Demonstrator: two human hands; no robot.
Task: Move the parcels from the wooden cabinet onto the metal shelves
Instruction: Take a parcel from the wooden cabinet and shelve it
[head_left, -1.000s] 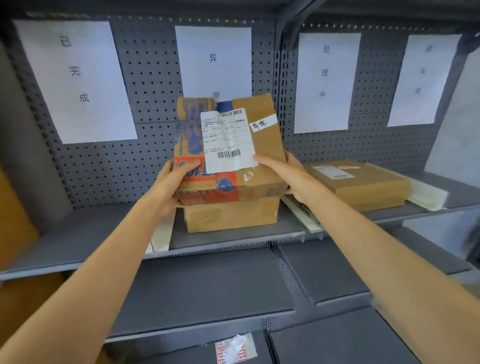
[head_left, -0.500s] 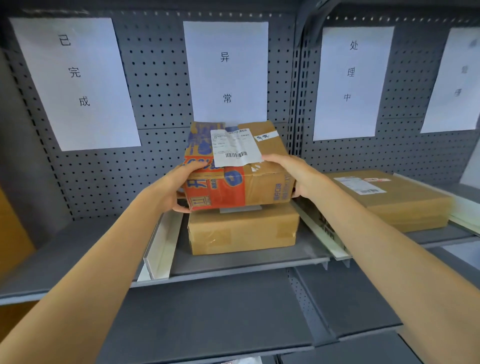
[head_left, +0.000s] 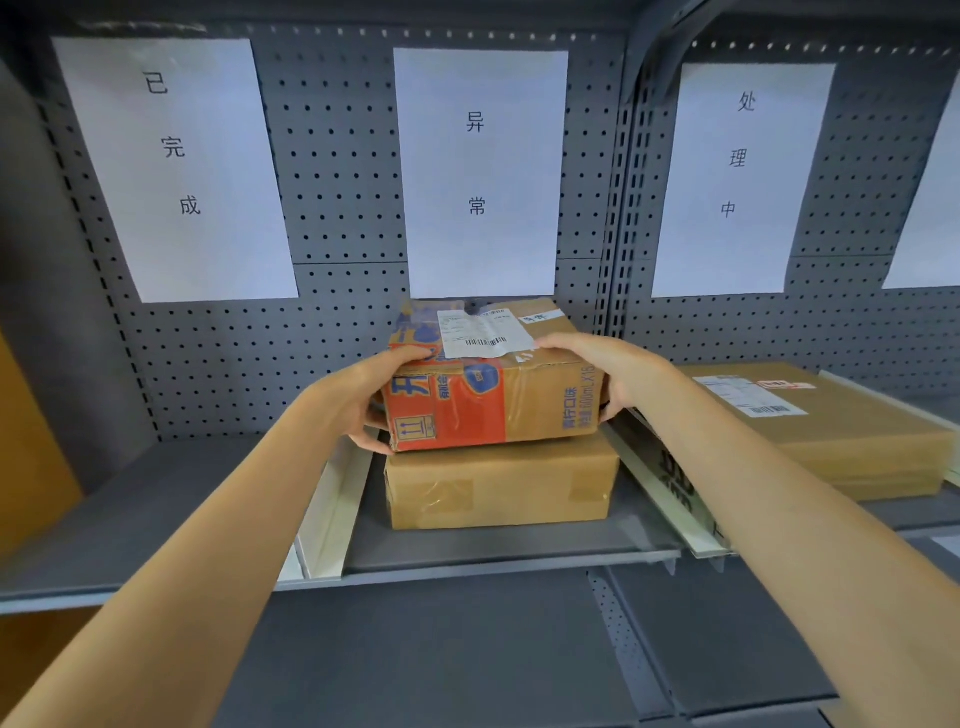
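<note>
Head view: both hands, left (head_left: 363, 400) and right (head_left: 618, 371), clamped around printed parcel (head_left: 498, 395) atop plain parcel (head_left: 501, 480).

I note: top parcel (head_left: 498, 384) printed cardboard under glossy tape, white paper label (head_left: 483, 332). Lower box (head_left: 501, 486) plain matt cardboard. Shelf (head_left: 493, 545) matt grey metal; back panel (head_left: 343, 171) perforated metal.

We cannot read the blurred fine print on the white shipping label (head_left: 483, 332) atop the orange-and-brown printed cardboard parcel (head_left: 493, 395). That parcel hides the top face of the plain brown taped carton (head_left: 501, 486) beneath it. The right edge cuts off a fourth white paper sheet (head_left: 935, 208).
</note>
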